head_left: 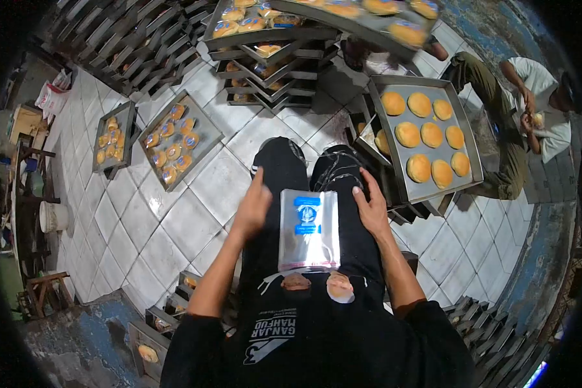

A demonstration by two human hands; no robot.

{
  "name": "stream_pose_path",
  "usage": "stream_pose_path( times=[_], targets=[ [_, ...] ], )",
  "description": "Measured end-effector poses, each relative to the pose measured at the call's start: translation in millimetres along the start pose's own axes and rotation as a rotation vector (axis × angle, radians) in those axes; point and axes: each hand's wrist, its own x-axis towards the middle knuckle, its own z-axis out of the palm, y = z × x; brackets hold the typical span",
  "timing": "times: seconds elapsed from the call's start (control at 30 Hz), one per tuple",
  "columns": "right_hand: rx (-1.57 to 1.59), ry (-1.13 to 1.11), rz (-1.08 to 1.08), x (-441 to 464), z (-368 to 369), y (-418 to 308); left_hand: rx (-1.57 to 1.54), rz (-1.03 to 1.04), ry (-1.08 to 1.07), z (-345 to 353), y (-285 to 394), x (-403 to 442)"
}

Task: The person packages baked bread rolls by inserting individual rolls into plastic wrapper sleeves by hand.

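Observation:
A stack of clear plastic bags (308, 229) with blue print lies across my thighs. My left hand (255, 205) is raised to the left of the bags, one finger pointing up and the others curled; whether it holds anything is hidden. On my right thigh rests my right hand (371, 202), its fingers apart and nothing in it. To the right of that hand, a metal tray (438, 187) holds several round, unwrapped golden buns (431, 134) in rows.
Wrapped buns fill a tray (204, 150) on the tiled floor (194, 223) and a smaller tray (97, 165) beside it. Stacked trays (271, 81) stand ahead, with a blurred tray (368, 22) above. Another person (542, 110) sits at the right, holding something small.

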Motion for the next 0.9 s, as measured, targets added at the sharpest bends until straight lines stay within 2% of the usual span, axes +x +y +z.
stream_pose_path(
  times=[0.07, 0.13, 0.17, 0.27, 0.3, 0.33, 0.37, 0.4, 0.5, 0.57, 0.63, 0.67, 0.7, 0.73, 0.77, 0.8, 0.87, 0.9],
  targets=[
    [-0.028, -0.046, 0.054, -4, -5, -1, 0.178, -0.189, -0.152, -23, -12, -15],
    [-0.136, -0.046, -0.028, -9, -13, -10, 0.353, -0.005, 0.175, -47, 52, -24],
    [-0.153, -0.042, -0.077, -10, -14, -27, 0.243, 0.172, 0.277, -42, 75, -24],
    [-0.156, -0.008, -0.328, -15, -15, -63, 0.666, 0.377, 0.101, -11, 107, -35],
    [-0.141, -0.019, -0.411, -17, -16, -74, 0.731, 0.362, 0.003, 1, 74, -42],
    [-0.170, -0.065, -0.454, -18, -20, -87, 0.546, 0.543, 0.136, 3, 53, -43],
    [-0.186, -0.102, -0.456, -19, -23, -100, 0.604, 0.631, 0.107, -1, 54, -41],
    [-0.220, -0.089, -0.472, -23, -29, -116, 0.663, 0.696, 0.074, -4, 61, -44],
    [-0.251, -0.171, -0.501, -25, -34, -120, 0.400, 0.861, 0.249, 3, 76, -39],
    [-0.062, -0.255, -0.493, -22, -46, -115, -0.220, 0.167, -0.089, 6, 88, -39],
    [0.163, -0.375, -0.440, -8, -62, -109, -0.217, -0.181, -0.586, -10, 93, -25],
    [0.102, -0.416, -0.514, 11, -77, -95, -0.349, -0.234, -0.548, -9, 98, -18],
    [0.086, -0.340, -0.409, 32, -98, -85, -0.481, -0.287, -0.508, -6, 103, -13],
    [0.214, -0.296, -0.055, 53, -115, -65, -0.614, -0.343, -0.464, -5, 108, -8],
    [0.038, -0.097, 0.160, 78, -131, -22, -0.708, -0.344, -0.390, -10, 113, 1],
    [-0.073, 0.093, 0.008, 108, -146, 60, -0.753, -0.370, -0.265, -11, 105, 8],
    [-0.429, 0.080, 0.232, 133, -178, 128, -0.946, -0.307, -0.072, -5, 97, 20],
    [-0.541, 0.033, 0.272, 131, -179, 179, -0.929, -0.313, -0.040, -3, 98, 22]
  ],
)
